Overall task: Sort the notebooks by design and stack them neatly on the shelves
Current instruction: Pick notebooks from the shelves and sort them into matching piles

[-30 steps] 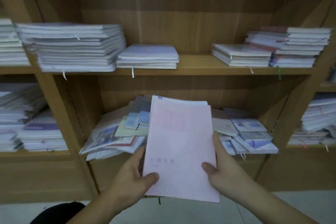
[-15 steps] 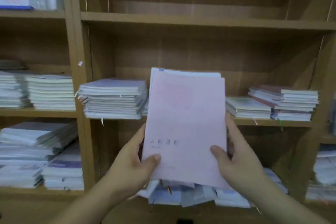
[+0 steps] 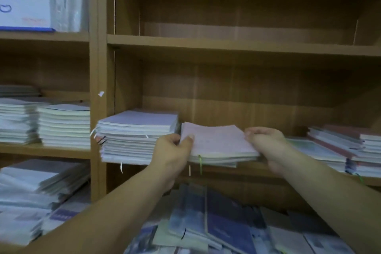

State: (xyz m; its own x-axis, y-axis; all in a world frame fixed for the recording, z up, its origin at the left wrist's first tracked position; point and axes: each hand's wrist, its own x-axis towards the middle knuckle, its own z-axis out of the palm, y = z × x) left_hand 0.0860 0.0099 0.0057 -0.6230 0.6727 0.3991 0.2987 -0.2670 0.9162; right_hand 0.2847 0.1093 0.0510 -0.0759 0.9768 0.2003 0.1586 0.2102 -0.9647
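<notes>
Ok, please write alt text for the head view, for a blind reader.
The left hand and right hand grip a bundle of pink notebooks lying on a low pile on a wooden shelf, next to a taller lavender stack.

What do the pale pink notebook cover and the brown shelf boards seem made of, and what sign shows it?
Pale pink notebook cover: probably thin matte card; it bows slightly and shows no glare. Brown shelf boards: wood or wood-look laminate, smooth; grain streaks show, but which one is unclear.
</notes>
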